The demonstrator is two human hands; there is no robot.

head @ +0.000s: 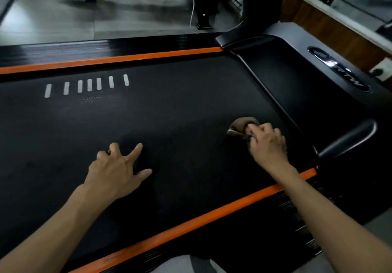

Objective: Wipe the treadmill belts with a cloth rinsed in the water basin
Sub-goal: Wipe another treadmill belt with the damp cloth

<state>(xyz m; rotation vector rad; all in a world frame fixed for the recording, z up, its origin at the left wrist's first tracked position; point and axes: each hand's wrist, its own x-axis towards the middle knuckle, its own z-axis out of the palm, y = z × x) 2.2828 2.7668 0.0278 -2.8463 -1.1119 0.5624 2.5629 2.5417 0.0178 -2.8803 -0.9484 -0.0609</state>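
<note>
Wiping the treadmill belt (169, 113) near its motor cover (307, 77).

The right hand (268, 143) bunches a small brown cloth (241, 125) in curled fingers and presses it to the belt, close to the front end, arm stretched forward over the orange side strip (191, 226). The left hand (115, 171) rests on the belt with fingers spread and holds nothing, probably propping the leaning body. No water basin is in view.
</note>
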